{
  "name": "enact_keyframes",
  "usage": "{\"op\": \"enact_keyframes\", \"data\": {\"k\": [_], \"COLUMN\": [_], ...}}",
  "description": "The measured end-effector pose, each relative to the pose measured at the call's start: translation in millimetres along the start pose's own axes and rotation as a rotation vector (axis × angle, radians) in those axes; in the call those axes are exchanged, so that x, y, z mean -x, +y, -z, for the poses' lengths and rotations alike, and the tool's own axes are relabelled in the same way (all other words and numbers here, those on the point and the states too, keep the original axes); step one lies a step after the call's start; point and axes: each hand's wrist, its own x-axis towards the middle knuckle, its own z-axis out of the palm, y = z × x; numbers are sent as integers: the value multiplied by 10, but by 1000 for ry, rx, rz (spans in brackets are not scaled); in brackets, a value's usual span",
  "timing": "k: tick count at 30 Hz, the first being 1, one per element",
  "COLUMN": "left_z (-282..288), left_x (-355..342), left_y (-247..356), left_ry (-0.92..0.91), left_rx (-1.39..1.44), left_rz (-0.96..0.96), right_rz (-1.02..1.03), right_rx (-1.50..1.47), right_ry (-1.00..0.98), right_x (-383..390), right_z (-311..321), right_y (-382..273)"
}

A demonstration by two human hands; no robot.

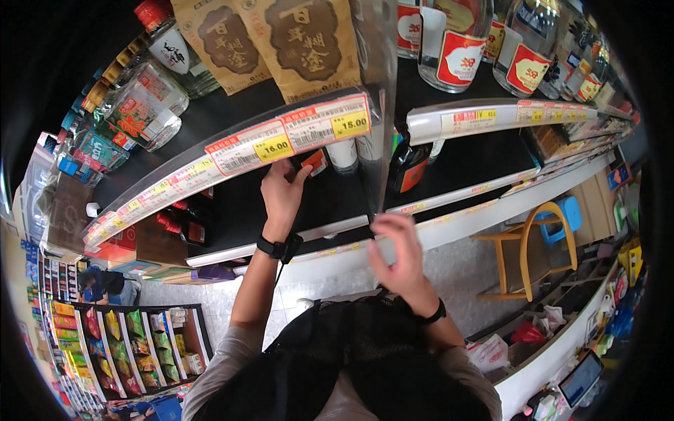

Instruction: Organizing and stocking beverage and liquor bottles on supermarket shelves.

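Gently steady the orange-labelled item [316, 163] with the left hand [282, 196], its grip impossible to tell, the right hand [401, 258] empty, fingers wide.

1. The head camera, a wide fisheye worn on the person's head, looks down and forward, its picture upright.
2. The torso [344, 354] is seen from above at the lower middle; the left hand [281, 193] and right hand [398, 256] fall near mid-picture.
3. The shelf [210, 116] stands close before the lens, across the upper half.
4. The rack [201, 331] and chair [523, 256] lie farther off, lower left and right.
5. Straight edges bend toward the dark round rim.
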Motion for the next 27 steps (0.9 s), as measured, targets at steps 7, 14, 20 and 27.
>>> {"op": "enact_keyframes", "data": {"k": [7,14,20,27], "left_z": [-76,51,160,495], "left_x": [253,992,1515,1912], "left_y": [108,406,414,431], "left_ry": [69,115,144,148], "left_rx": [153,270,286,297], "left_rz": [-4,-59,11,46], "right_rz": [-100,-148,-183,83], "right_rx": [270,345,229,15], "right_ry": [265,226,249,473], "right_x": [-480,-512,-590,86], "right_z": [230,-39,-48,-68], "right_y": [760,1004,1178,1390]}}
